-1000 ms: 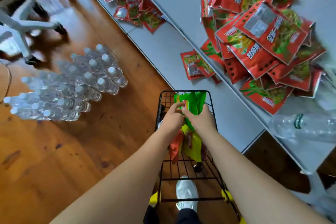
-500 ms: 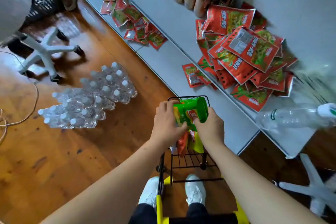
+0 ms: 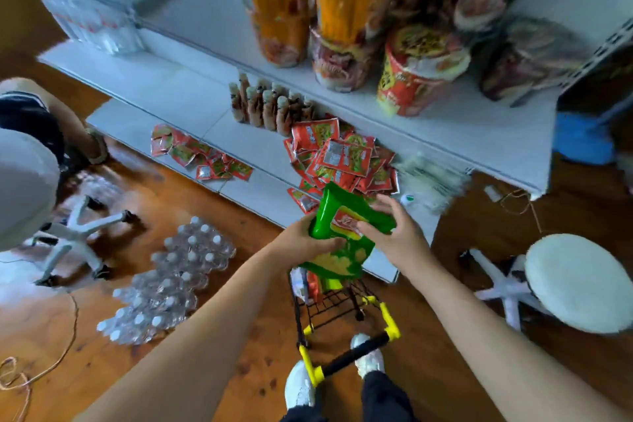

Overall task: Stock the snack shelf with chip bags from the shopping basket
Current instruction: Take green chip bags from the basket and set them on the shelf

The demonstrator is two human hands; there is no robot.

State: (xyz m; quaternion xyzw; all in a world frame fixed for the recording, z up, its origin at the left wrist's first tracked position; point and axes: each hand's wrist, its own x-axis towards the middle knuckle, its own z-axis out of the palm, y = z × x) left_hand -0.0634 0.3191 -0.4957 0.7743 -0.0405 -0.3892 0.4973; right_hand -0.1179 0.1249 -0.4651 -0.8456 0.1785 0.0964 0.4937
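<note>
Both hands hold 1 green chip bag (image 3: 346,233) above the basket (image 3: 337,305): left hand (image 3: 301,243) grips its lower left side, right hand (image 3: 394,233) pinches the right edge. Bag's long axis points ahead-left toward the shelf (image 3: 239,144). Shelf lies just ahead of both hands, neither clearly nearer.

Water bottle packs (image 3: 171,281) on wood floor (image 3: 102,353); white stool (image 3: 579,281) right; cup noodles (image 3: 416,72) on upper tier.

A green chip bag (image 3: 346,226) with a red logo and yellow chips printed on it is held tilted above the front end of the black wire shopping basket (image 3: 329,305). More bags (image 3: 313,284) stand inside the basket's front end.
</note>
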